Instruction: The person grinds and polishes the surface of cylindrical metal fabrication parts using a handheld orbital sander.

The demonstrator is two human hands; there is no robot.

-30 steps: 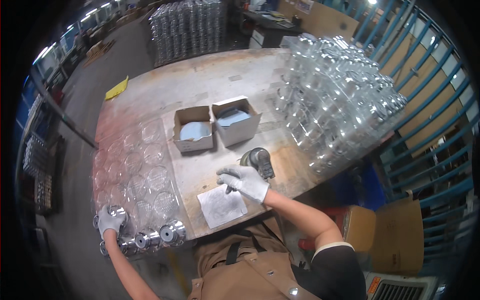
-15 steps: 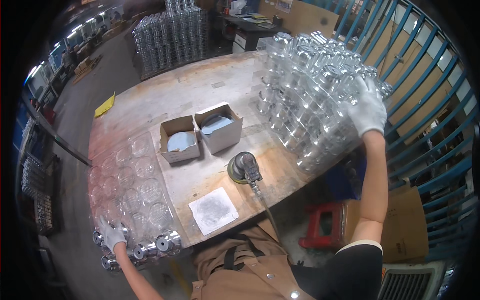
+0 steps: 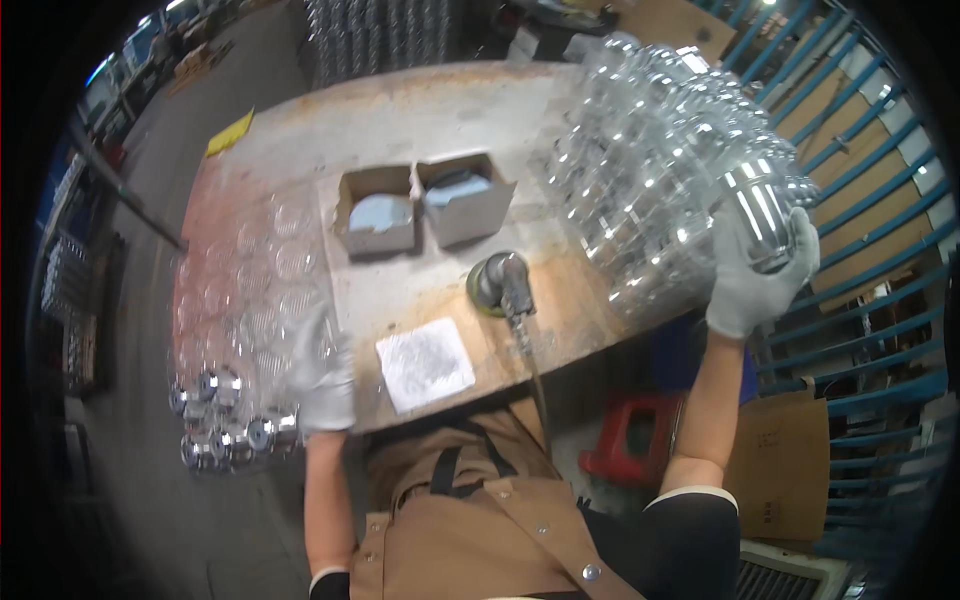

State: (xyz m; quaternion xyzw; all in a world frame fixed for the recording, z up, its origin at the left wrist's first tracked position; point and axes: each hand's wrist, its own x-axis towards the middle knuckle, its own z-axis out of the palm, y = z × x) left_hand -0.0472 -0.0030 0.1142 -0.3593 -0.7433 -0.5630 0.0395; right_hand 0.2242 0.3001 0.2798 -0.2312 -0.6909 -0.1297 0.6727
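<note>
Grips shiny metal cylinder (image 3: 758,212) in right hand (image 3: 757,285), with gloved fingers curled round its lower sides, beside tall stack of chrome parts (image 3: 640,175) on right of table (image 3: 400,115). Holds left hand (image 3: 324,375) near clear moulded tray (image 3: 256,275), too blurred to inspect: cannot tell finger spread or any grip. Note chrome pieces (image 3: 228,440) at tray's near end, just left of same hand. Note round-headed power tool (image 3: 505,284) beyond white sheet (image 3: 425,365), with two open cardboard boxes (image 3: 378,243) farther back.

Left fingers (image 3: 311,345) blurred, grip uncertain.
</note>
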